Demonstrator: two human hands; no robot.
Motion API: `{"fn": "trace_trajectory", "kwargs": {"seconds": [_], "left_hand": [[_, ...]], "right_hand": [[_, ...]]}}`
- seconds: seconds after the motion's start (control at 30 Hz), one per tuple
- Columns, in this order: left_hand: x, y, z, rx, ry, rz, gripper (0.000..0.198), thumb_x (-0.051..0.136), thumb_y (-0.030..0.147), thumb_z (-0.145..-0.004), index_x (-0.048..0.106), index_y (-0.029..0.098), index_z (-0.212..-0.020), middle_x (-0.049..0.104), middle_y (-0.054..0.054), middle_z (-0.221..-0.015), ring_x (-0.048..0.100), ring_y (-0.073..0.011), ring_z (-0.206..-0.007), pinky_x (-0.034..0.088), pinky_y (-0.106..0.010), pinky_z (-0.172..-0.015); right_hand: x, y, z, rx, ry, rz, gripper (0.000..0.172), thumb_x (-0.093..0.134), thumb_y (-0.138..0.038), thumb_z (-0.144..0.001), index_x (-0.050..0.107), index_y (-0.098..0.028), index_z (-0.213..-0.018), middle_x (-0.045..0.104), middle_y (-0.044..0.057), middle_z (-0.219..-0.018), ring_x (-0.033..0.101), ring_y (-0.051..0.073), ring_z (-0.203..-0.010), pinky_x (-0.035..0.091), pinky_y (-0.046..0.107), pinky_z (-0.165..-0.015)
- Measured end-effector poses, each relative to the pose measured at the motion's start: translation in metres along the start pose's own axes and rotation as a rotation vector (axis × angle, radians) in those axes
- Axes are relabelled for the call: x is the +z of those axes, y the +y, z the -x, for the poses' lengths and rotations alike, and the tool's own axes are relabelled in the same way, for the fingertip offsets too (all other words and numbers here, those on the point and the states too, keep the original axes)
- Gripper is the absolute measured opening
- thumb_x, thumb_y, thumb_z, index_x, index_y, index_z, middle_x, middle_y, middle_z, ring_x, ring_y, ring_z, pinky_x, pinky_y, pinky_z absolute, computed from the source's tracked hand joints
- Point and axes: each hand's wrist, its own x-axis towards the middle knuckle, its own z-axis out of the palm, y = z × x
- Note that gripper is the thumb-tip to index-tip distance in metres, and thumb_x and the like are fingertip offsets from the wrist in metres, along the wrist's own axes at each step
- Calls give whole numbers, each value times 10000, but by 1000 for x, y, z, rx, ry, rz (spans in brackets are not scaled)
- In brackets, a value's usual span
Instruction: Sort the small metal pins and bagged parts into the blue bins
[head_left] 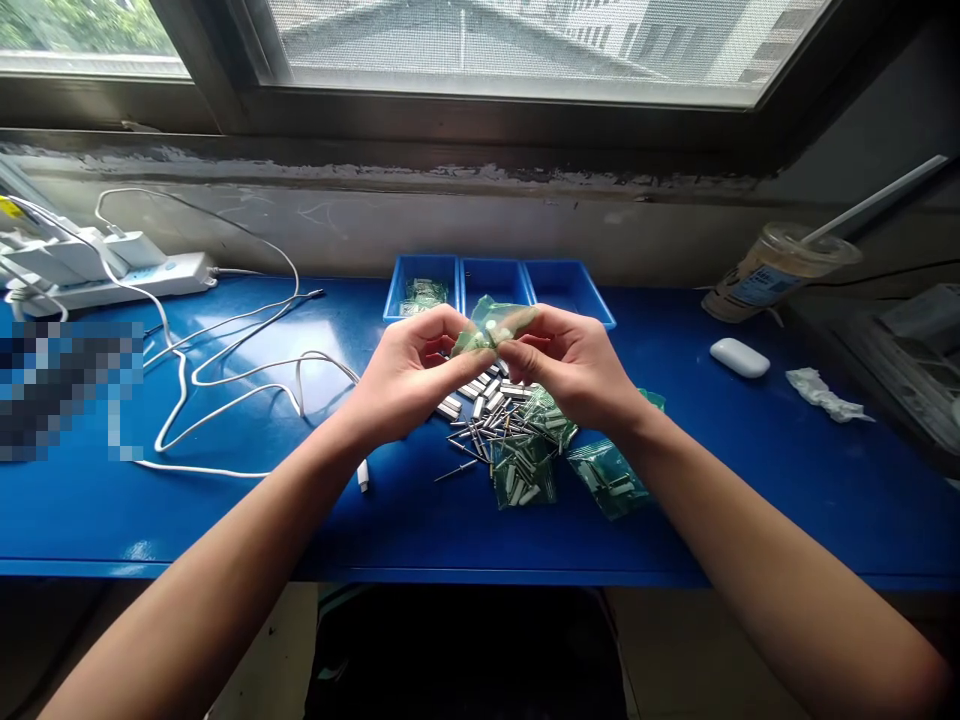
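Here, left hand (405,375) and right hand (574,365), each grip pinching one crinkly translucent green bag (491,322); loose metal pins (480,425) beneath, glossy blue table (750,470)

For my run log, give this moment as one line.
left hand + right hand: pinching small green plastic bag | below: loose metal pins | surface: blue table

Blue desk (750,480) bearing: three blue trays (496,283) at the rear; loose metal pins (480,410) and green bags (609,478) at centre; white cables (225,370) and power strip (135,280) left; cup (765,272), white case (739,357), crumpled paper (825,395) right.
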Motion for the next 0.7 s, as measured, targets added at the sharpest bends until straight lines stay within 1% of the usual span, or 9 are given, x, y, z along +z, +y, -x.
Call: {"fn": "trace_trajectory", "kwargs": {"seconds": [0.1, 0.17, 0.23, 0.3, 0.43, 0.47, 0.57, 0.7], "left_hand": [[0, 2, -1, -18, 26, 0, 388, 928, 454, -793, 699, 162, -907, 655, -12, -825, 607, -122, -735, 473, -221, -643], [0, 1, -2, -15, 33, 5, 382, 942, 431, -778, 697, 162, -894, 658, -10, -826, 614, -122, -739, 479, -218, -649], [0, -1, -3, 1, 16, 16, 367, 946, 410, -777, 692, 164, -874, 657, -7, -832, 617, -119, -743, 487, -218, -658], [0, -2, -3, 21, 9, 23, 376, 945, 417, -779, 671, 167, -842, 647, -2, -817, 613, -117, -731, 490, -220, -653], [0, -2, -3, 26, 24, 17, 455, 961, 459, -746, 609, 171, -760, 635, 0, -761, 608, -123, -692, 492, -232, -624], [0, -1, -3, 25, 28, 20, 463, 962, 465, -742, 605, 170, -748, 640, -3, -756, 610, -124, -686, 495, -234, -619], [1, -1, -3, 35, 40, 17, 415, 945, 461, -758, 652, 167, -765, 667, -16, -764, 624, -130, -688, 506, -237, -618], [1, -2, -2, 60, 73, -59, 279, 884, 395, -828, 741, 161, -878, 713, -34, -799, 662, -144, -723, 532, -236, -642]], "right_hand": [[0, 0, -2, -3, 0, -13, 251, 883, -366, -886, 767, -181, -1008, 704, 14, -859, 621, 107, -666, 549, 237, -599], [-1, 0, -2, 4, -2, -2, 263, 891, -370, -876, 769, -181, -1012, 706, 16, -864, 622, 111, -673, 542, 237, -595], [-2, 1, -1, 16, -2, 12, 287, 905, -381, -858, 775, -185, -1024, 695, 11, -837, 609, 116, -660, 522, 238, -574], [-3, 2, 0, 26, -17, 23, 297, 906, -384, -856, 780, -194, -1047, 692, 10, -836, 596, 117, -654, 499, 239, -556], [-5, 3, 1, 50, -64, 26, 307, 884, -389, -879, 773, -212, -1104, 722, 41, -991, 618, 131, -712, 509, 257, -585], [-6, 3, 1, 58, -69, 28, 312, 883, -399, -878, 773, -210, -1101, 723, 46, -1003, 623, 137, -723, 513, 262, -590], [-5, 3, 1, 64, -71, 40, 328, 894, -441, -858, 780, -190, -1036, 717, 42, -916, 617, 144, -709, 516, 267, -595], [-2, 3, 1, 48, -16, 69, 327, 906, -456, -841, 776, -180, -960, 692, 26, -833, 587, 131, -668, 487, 256, -570]]}}
